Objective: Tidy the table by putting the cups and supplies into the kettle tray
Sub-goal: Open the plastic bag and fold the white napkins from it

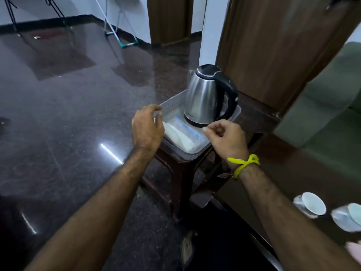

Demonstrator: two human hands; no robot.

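Observation:
A steel kettle point(203, 96) with a black handle stands in the far part of a grey perforated tray point(172, 105) on a small dark stool. White and blue packets point(185, 133) lie flat in the tray's near part. My left hand point(147, 130) hovers over the tray's left rim, fingers loosely curled and holding nothing. My right hand point(226, 137) hangs over the near right corner with its fingers curled in, nothing visible in it. Two white cups point(313, 203) point(353, 214) on saucers sit on the dark table at the lower right.
The stool point(181, 173) stands on a glossy dark floor. A dark table point(293, 173) runs along the right, with a green sofa point(332, 106) behind it. Wooden door panels rise behind the kettle. A foot shows on the floor below the stool.

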